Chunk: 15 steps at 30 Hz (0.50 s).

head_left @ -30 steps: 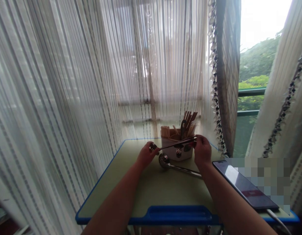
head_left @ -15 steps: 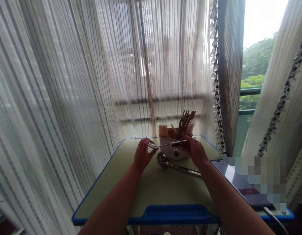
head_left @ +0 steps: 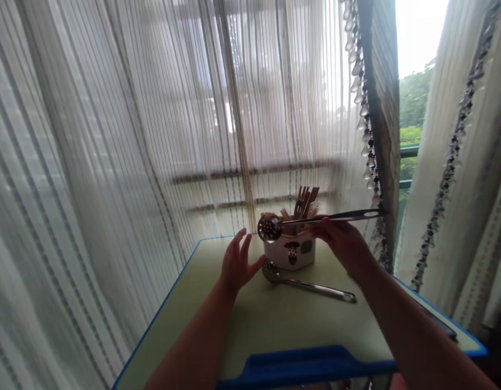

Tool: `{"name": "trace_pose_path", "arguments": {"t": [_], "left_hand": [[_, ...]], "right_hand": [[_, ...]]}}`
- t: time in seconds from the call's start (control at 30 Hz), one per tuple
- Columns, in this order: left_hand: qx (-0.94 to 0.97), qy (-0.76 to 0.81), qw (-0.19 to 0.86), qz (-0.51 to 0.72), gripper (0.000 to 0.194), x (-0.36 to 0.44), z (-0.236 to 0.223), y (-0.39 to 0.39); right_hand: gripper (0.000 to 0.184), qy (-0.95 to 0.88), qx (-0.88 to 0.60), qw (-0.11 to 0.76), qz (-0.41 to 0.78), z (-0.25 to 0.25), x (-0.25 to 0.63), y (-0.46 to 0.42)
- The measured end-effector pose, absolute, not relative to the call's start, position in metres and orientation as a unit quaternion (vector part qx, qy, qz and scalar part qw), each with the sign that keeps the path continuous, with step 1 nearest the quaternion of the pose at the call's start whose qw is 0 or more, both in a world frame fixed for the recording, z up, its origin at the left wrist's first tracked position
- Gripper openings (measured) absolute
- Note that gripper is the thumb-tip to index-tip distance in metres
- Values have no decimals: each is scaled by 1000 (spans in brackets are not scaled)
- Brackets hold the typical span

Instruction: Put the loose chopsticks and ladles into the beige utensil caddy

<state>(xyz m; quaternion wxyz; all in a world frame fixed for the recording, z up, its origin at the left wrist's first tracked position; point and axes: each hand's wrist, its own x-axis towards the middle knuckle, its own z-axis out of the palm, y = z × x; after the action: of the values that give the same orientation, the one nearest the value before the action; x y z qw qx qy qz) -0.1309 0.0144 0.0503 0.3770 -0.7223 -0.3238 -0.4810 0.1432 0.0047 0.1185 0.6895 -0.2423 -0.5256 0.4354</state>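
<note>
My right hand (head_left: 343, 241) grips a metal slotted spoon (head_left: 270, 227) by its handle. It is raised level, with the perforated bowl to the left and the dark handle end to the right. My left hand (head_left: 237, 262) is open with its fingers apart, left of that bowl and not touching it. Below, a second metal slotted spoon (head_left: 311, 285) lies on the table, its bowl near my left thumb. Behind the raised spoon stands a white utensil holder (head_left: 281, 254) with a mushroom picture, filled with chopsticks and other wooden utensils (head_left: 305, 200).
The pale green table (head_left: 242, 336) has a blue rim and a raised blue ledge (head_left: 303, 360) at its front. A phone (head_left: 440, 322), partly hidden by my right forearm, lies at the right edge. Sheer striped curtains (head_left: 193, 119) hang close behind the table.
My left hand has let go of the slotted spoon and opened. My right hand has moved right with it, and its bowl now faces me. The view has shifted slightly.
</note>
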Motion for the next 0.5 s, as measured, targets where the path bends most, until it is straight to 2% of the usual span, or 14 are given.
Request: {"name": "trace_pose_path", "arguments": {"t": [0.13,0.23,0.37,0.5], "left_hand": [[-730,-328,361,-478,67,-129,51,14],[-736,-332,345,-478,58,-127,51,14],[-737,-345,328,-479,51,-129,51,14],[-731,-350,327,-486,47,-131,50,12]], "right_hand": [[39,-620,-284,675,282,151,179,-20],[30,-697,-355,598,173,174,192,-34],[20,-773,-398,486,84,190,189,-36],[19,-795,-396,458,44,192,179,-26]]}}
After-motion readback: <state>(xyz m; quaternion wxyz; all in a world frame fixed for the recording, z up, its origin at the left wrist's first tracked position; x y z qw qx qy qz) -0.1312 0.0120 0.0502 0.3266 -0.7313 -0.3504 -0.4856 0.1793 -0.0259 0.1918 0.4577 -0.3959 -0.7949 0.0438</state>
